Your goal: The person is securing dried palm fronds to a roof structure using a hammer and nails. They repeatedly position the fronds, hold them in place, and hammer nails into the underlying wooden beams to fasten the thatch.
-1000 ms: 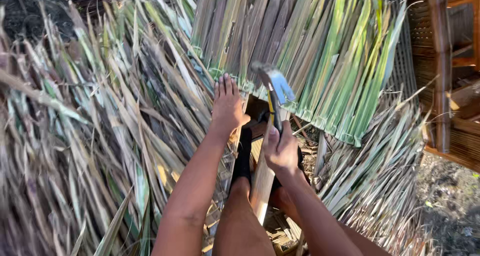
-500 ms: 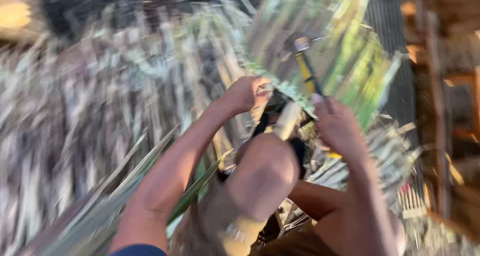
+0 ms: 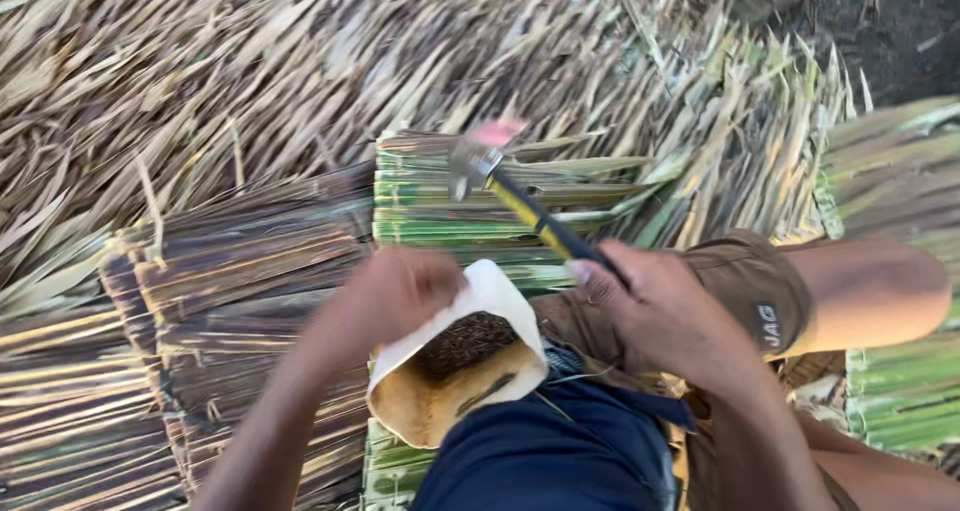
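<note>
Nearest the camera: the person's lap, in dark blue cloth and brown shorts, with a bare knee toward the right edge. On the lap, an open white pouch, tan inside, mouth turned up, holding a dark mass of small pieces that look like nails, though they are too small to tell. Left hand: at the upper left rim of the pouch, blurred; the fingers seem curled at the rim, but whether this grip pinches anything cannot be told. Right hand: grip pressed together around the dark end of a hammer with a yellow and black handle, metal head raised and blurred, over the green bundle beyond the pouch. Step in hand, judged: drawing a fastener from the pouch while the hammer waits. The next move calls for a clean single pick between the fingertips and the hammer held away from the reaching hand. Beyond: a flat bundle of green leaf strips, laid crosswise. To its left, a darker brown bundle of the same make, running to the left edge. Farthest: a wide layer of dry, pale palm thatch covering the upper frame, and bare dark ground at the top right corner. In the way: loose leaf tips round the pouch, and the hammer handle crossing close above its mouth.
</note>
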